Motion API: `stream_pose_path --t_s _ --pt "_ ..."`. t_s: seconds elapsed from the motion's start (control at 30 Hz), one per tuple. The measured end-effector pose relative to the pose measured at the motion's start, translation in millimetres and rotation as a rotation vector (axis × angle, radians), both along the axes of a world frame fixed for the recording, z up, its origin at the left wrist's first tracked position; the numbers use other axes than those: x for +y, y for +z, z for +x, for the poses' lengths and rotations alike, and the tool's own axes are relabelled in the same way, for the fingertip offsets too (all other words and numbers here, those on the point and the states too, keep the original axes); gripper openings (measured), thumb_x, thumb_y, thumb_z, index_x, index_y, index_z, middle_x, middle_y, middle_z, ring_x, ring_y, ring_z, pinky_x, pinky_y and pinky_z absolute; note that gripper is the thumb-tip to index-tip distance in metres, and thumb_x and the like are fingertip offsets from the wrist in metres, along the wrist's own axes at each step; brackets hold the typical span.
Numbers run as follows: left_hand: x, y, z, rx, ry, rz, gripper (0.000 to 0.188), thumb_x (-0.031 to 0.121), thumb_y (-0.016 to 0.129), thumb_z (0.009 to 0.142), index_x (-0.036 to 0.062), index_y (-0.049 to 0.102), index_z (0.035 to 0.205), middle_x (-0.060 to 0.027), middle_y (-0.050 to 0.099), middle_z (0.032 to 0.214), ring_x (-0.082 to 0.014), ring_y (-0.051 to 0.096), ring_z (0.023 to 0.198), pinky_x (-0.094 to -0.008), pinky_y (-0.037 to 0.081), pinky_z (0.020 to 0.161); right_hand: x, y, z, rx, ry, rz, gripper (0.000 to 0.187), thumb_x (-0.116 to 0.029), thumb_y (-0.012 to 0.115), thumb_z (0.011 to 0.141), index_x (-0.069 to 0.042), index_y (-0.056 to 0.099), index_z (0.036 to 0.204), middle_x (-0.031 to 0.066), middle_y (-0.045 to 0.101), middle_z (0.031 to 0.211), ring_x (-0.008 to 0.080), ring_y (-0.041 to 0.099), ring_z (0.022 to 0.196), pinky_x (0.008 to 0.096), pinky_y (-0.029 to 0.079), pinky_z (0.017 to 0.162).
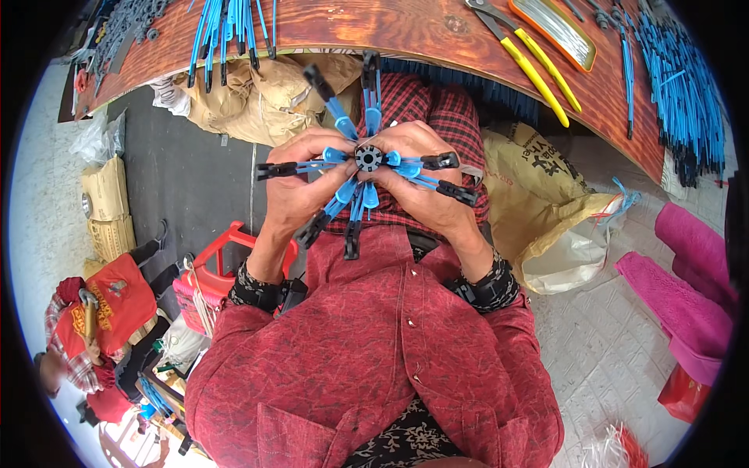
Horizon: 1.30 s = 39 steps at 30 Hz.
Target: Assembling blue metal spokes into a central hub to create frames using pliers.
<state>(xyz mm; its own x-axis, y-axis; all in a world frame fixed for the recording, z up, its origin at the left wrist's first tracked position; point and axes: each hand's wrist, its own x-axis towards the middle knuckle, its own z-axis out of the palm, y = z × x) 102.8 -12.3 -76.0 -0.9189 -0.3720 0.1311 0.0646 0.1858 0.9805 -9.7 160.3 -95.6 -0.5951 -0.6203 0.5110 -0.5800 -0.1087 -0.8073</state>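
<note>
Between my hands, above my lap, is a round black slotted hub (369, 158). Several blue arms (345, 123) with black ends fan out from it like spokes. My left hand (292, 195) is closed around the hub's left side, with thumb and fingertips at its rim. From the other side, my right hand (433, 195) pinches it too, its thumb below and its fingers above. A thin strand (365, 143), perhaps wire, shows at the hub's top edge between the fingertips. The fingers partly cover where the arms join the hub.
Ahead stands a wooden table (343, 27) bearing yellow-handled pliers (538, 70), an orange tray (555, 31) of thin metal pieces and blue rods (683, 93). Brown sacks (257, 97) lie beneath. A red stool (226, 257) is left; another person (97, 320) sits beyond. Pink cloth (679, 304) lies right.
</note>
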Motion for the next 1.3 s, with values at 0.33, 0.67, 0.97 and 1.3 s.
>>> stream_pose_path --t_s 0.33,0.67,0.97,1.3 --pt "-7 3 2 0.025 -0.125 -0.201 0.022 -0.003 0.075 0.079 0.002 0.076 0.101 -0.011 0.073 0.099 -0.0222 0.068 0.092 -0.0357 0.052 0.085 1 5 1 -0.004 -0.015 0.035 0.031 -0.021 0.086 0.071 -0.008 0.075 0.097 0.0053 0.07 0.089 0.025 0.066 0.081 0.036 0.053 0.07" --pt "0 4 0 -0.038 -0.221 -0.12 0.072 0.022 0.078 0.077 0.0014 0.051 0.141 -0.0149 0.056 0.134 -0.0289 0.053 0.128 -0.0424 0.04 0.11 -14 -5 -3 0.032 -0.296 -0.013 0.026 -0.016 0.088 0.069 -0.005 0.07 0.084 0.007 0.062 0.079 0.0278 0.06 0.072 0.0378 0.048 0.062" --pt "13 5 -22 0.009 -0.103 0.236 0.041 0.012 0.081 0.085 0.0045 0.054 0.115 -0.0037 0.058 0.107 -0.0099 0.058 0.096 -0.028 0.05 0.085 -20 8 11 0.041 -0.319 0.059 0.033 -0.014 0.084 0.069 -0.005 0.067 0.097 0.0072 0.061 0.084 0.0294 0.061 0.078 0.0413 0.05 0.065" --pt "5 6 -24 0.024 -0.004 -0.001 0.038 0.007 0.085 0.08 0.0022 0.058 0.108 -0.0059 0.06 0.101 -0.0151 0.06 0.096 -0.031 0.05 0.081 -6 26 12 -0.003 -0.103 0.165 0.053 -0.009 0.077 0.072 -0.004 0.062 0.122 0.0132 0.06 0.102 0.0348 0.06 0.096 0.044 0.051 0.081"
